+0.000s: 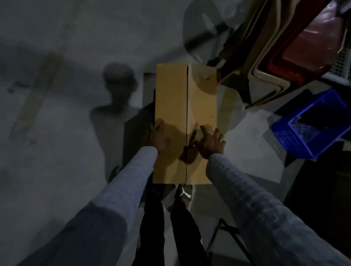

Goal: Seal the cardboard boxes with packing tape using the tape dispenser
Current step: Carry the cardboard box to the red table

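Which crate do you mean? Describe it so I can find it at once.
Start at the cardboard box under both hands, then look right across the floor. The blue crate sits there, tilted; it is the only bright blue thing, below the red and cream stacked items.

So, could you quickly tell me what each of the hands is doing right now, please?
Left hand: open, resting on the cardboard box near its left edge, holding nothing.
Right hand: open, fingers spread flat on the box's right flap, holding nothing.

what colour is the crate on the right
Blue crate, lattice-sided, seen in the head view.
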A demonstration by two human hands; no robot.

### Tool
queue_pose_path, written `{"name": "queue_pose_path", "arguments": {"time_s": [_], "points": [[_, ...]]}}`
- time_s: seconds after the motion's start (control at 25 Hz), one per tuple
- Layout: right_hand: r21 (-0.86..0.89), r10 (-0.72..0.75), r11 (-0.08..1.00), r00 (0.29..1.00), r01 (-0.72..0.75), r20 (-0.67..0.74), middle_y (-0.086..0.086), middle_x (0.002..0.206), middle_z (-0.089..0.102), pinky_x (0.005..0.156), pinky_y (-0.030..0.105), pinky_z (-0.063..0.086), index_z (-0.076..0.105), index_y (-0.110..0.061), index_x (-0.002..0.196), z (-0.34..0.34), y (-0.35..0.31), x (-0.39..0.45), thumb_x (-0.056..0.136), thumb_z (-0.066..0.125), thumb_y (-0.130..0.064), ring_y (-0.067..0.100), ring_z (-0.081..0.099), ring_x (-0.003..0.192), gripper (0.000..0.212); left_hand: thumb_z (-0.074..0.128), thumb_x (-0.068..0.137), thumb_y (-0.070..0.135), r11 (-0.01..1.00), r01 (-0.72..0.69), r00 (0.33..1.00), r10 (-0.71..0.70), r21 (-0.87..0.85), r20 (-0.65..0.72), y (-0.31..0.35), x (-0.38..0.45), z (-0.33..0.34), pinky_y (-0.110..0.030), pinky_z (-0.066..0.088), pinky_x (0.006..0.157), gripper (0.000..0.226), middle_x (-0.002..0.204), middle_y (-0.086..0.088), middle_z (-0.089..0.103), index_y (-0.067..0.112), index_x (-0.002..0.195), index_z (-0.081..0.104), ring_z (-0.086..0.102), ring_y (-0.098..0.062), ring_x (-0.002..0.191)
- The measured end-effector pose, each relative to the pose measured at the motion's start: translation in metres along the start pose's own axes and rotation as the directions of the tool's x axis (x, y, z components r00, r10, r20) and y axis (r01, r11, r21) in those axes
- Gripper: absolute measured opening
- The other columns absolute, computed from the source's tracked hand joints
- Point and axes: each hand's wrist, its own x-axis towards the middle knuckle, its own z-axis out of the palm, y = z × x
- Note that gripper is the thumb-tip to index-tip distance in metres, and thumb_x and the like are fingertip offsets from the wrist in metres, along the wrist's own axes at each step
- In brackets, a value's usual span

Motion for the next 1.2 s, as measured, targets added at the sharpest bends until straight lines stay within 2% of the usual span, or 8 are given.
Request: {"name": "queue_pose_path", "arguments": {"time_s": [0.08, 0.16, 0.36, 0.52, 0.68, 0.92, 1.08, 1.2], "points": [[-0.025, 0.039, 0.999, 0.999, -0.038, 0.018, 0.023, 0.169, -0.008, 0.117, 0.070, 0.020, 0.005, -0.056, 0.158, 0.004, 0.004, 0.031, 0.089, 0.068, -0.063, 0.058, 0.006, 0.150, 0.093, 0.067, 0.093, 0.047, 0.997, 0.022, 0.998, -0.026, -0.070, -0.063, 0.005, 0.022, 0.007, -0.070, 0.018, 0.118, 0.094, 0.167, -0.024, -0.009, 0.047, 0.159, 0.001, 0.005, -0.055, 0.151], [0.009, 0.040, 0.999, 0.996, -0.041, 0.074, 0.019, 0.169, -0.019, 0.113, 0.073, 0.025, -0.004, -0.067, 0.151, 0.009, 0.010, 0.062, 0.080, 0.074, -0.070, 0.062, 0.006, 0.148, 0.106, 0.074, 0.089, 0.045, 0.975, 0.026, 0.997, -0.041, -0.220, -0.066, 0.008, 0.042, 0.014, -0.070, 0.023, 0.117, 0.097, 0.168, -0.021, -0.012, 0.056, 0.156, 0.005, 0.007, -0.054, 0.151], [0.165, -0.073, 0.984, 0.995, 0.060, 0.075, 0.021, 0.155, 0.013, 0.109, 0.069, 0.039, 0.002, -0.067, 0.152, 0.033, 0.030, 0.094, 0.074, 0.086, -0.058, 0.058, 0.033, 0.134, 0.115, 0.079, 0.087, 0.024, 0.944, -0.043, 0.993, 0.003, -0.326, -0.122, 0.010, 0.069, 0.039, -0.063, 0.032, 0.116, 0.099, 0.166, -0.018, -0.004, 0.054, 0.156, 0.015, 0.016, -0.049, 0.150], [0.174, -0.082, 0.983, 0.993, 0.065, 0.088, 0.023, 0.154, 0.014, 0.110, 0.069, 0.038, 0.007, -0.063, 0.154, 0.035, 0.033, 0.082, 0.072, 0.087, -0.058, 0.058, 0.033, 0.135, 0.115, 0.081, 0.085, 0.021, 0.931, -0.014, 0.991, -0.036, -0.366, -0.130, 0.011, 0.057, 0.041, -0.065, 0.028, 0.118, 0.100, 0.168, -0.017, -0.004, 0.055, 0.155, 0.019, 0.008, -0.050, 0.152], [0.189, -0.091, 0.979, 0.991, 0.072, 0.095, 0.027, 0.157, 0.010, 0.110, 0.070, 0.038, 0.005, -0.064, 0.154, 0.021, 0.037, 0.036, 0.070, 0.084, -0.066, 0.060, 0.029, 0.138, 0.115, 0.081, 0.084, 0.019, 0.923, -0.058, 0.992, 0.010, -0.379, -0.128, 0.022, 0.001, 0.022, -0.056, 0.034, 0.119, 0.098, 0.165, -0.008, 0.020, 0.045, 0.159, 0.024, 0.025, -0.040, 0.149], [0.265, -0.083, 0.961, 0.996, 0.078, 0.008, 0.025, 0.155, 0.013, 0.108, 0.068, 0.041, 0.005, -0.065, 0.152, -0.031, 0.046, -0.088, 0.073, 0.079, -0.068, 0.058, 0.034, 0.134, 0.108, 0.080, 0.082, 0.035, 0.990, -0.041, 0.988, 0.020, -0.133, -0.155, 0.066, -0.124, -0.034, -0.056, 0.036, 0.116, 0.095, 0.160, -0.016, 0.018, 0.053, 0.156, 0.024, 0.026, -0.048, 0.144], [0.332, -0.025, 0.942, 0.997, 0.048, -0.074, 0.025, 0.153, 0.018, 0.109, 0.065, 0.042, 0.006, -0.063, 0.153, -0.058, 0.053, -0.169, 0.070, 0.078, -0.073, 0.058, 0.036, 0.134, 0.110, 0.081, 0.084, 0.034, 0.979, -0.191, 0.977, 0.183, -0.067, -0.110, 0.081, -0.184, -0.057, -0.044, 0.025, 0.119, 0.095, 0.164, -0.011, 0.027, 0.041, 0.160, 0.024, 0.022, -0.038, 0.150], [0.384, 0.080, 0.923, 0.981, -0.006, -0.177, 0.025, 0.150, 0.020, 0.108, 0.063, 0.044, 0.010, -0.060, 0.153, -0.061, 0.062, -0.233, 0.069, 0.077, -0.076, 0.055, 0.038, 0.132, 0.109, 0.082, 0.077, 0.046, 0.951, -0.309, 0.949, 0.309, 0.008, -0.056, 0.090, -0.218, -0.062, -0.050, 0.023, 0.120, 0.098, 0.164, -0.009, 0.031, 0.045, 0.158, 0.026, 0.022, -0.038, 0.150]]}}
